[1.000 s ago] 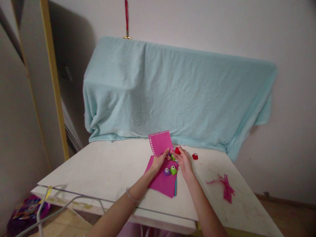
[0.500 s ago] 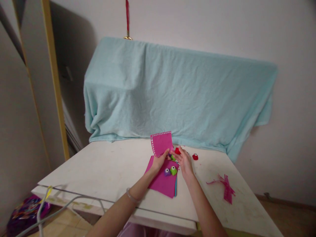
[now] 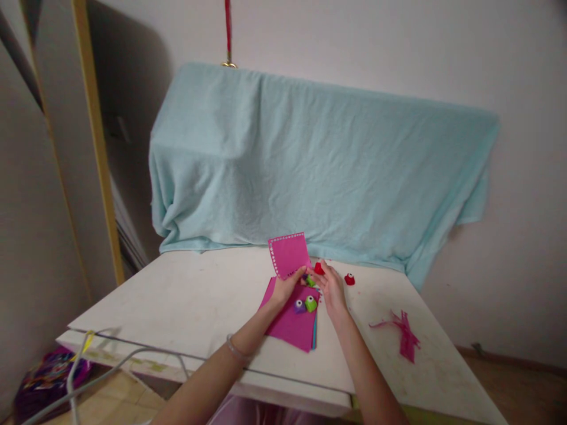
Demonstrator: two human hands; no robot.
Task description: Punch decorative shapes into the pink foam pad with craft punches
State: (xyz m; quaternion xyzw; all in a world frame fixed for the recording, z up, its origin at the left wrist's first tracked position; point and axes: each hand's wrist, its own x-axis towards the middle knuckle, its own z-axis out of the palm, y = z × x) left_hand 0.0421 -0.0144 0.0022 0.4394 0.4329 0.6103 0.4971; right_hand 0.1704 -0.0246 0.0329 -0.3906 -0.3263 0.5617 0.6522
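Pink card (image 3: 289,254) has edged left (dark marks (image 3: 290,274) too small to read).

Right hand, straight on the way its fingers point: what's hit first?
Most likely the lower right corner of the pink sheet in the left hand: the right hand points leftward and slightly up at it. Depth is unclear; it may already be touching.

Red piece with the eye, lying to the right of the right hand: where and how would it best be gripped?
Probably pinch the red piece by its sides, with the right hand coming from above: it looks small and squat and sits apart from the green piece.
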